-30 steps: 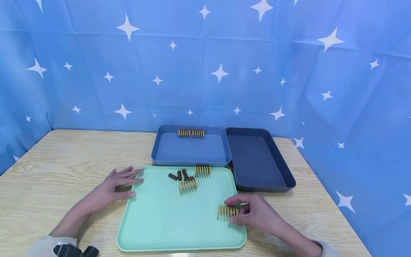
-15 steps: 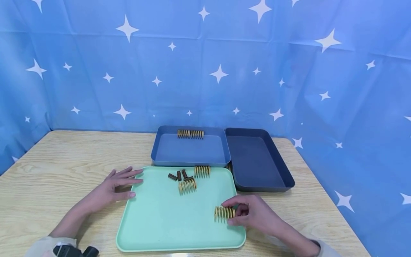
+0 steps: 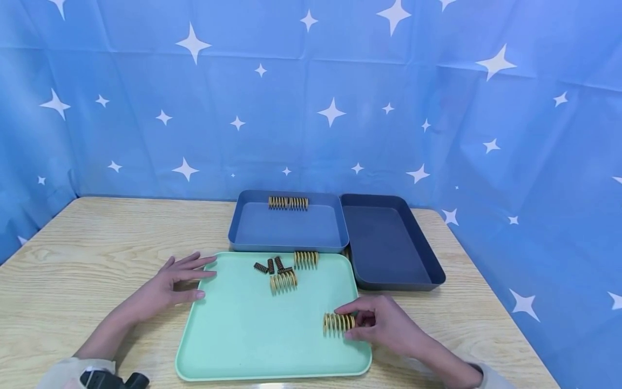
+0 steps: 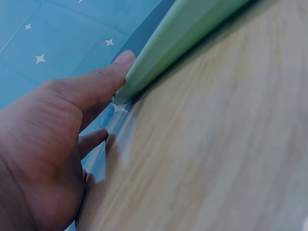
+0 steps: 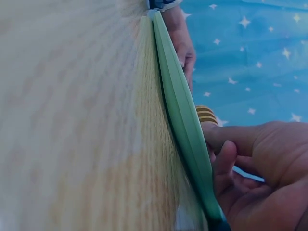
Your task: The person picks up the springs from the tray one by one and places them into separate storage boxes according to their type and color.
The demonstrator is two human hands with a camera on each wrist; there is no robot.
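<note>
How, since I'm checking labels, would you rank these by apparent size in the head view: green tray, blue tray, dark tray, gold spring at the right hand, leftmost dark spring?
Green tray
Blue tray and dark tray: too alike to rank
Gold spring at the right hand
Leftmost dark spring

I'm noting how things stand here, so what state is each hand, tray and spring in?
Green tray: lying flat
Blue tray: lying flat, two gold springs inside
Dark tray: lying flat
Near spring: on its side, held
Left hand: fingers outstretched, at green tray's left edge
Right hand: pinching near spring
Middle spring: on its side
Far spring: on its side at green tray's far edge
Dark springs: on their sides, grouped
Gold piece between trays: mostly hidden, state unclear
</note>
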